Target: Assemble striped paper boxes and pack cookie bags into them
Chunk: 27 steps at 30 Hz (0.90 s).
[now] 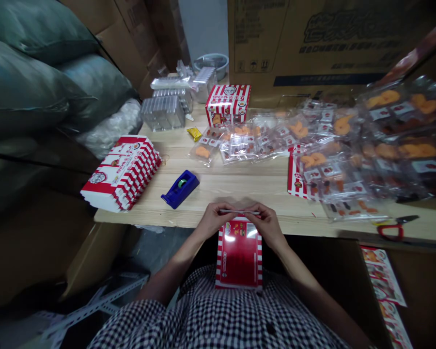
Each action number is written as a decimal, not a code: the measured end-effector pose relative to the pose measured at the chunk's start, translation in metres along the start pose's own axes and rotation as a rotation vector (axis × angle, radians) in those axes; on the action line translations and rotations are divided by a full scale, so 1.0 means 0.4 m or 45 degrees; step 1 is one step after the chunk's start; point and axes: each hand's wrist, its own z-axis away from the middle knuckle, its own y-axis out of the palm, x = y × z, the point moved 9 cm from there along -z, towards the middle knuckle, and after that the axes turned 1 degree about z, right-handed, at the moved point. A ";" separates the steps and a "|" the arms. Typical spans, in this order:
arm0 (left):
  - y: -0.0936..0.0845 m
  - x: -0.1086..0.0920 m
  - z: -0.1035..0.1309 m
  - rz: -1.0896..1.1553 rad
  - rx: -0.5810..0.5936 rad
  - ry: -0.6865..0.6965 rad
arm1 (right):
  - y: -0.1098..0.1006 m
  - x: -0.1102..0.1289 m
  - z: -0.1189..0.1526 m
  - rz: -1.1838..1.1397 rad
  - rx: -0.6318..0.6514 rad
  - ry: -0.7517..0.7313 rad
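A red box with striped edges (240,254) stands between my hands at the table's front edge, its printed side turned up. My left hand (215,218) pinches the left end of its far edge. On the right end of that same edge, my right hand (266,220) closes its fingers. A thin pale flap shows between the fingertips. Left of my hands lies a blue tape dispenser (180,189) with a green roll core. Farther left is a stack of flattened red and white cartons (118,169).
Clear plastic packs with orange pieces (334,165) cover the table's right side. A striped box (228,105), clear trays (163,112), a yellow packet (194,134) and a bowl (211,63) stand behind. Red-handled scissors (390,231) lie at the right front edge.
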 end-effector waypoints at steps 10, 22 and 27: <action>-0.006 0.016 0.027 0.234 -0.076 -0.156 | 0.022 0.003 0.016 -0.091 0.079 0.010; -0.028 0.043 0.001 0.108 0.430 -0.206 | -0.011 -0.017 -0.017 0.114 0.365 0.140; -0.009 0.004 -0.027 -0.160 0.553 -0.115 | -0.010 -0.023 -0.054 0.088 0.478 0.261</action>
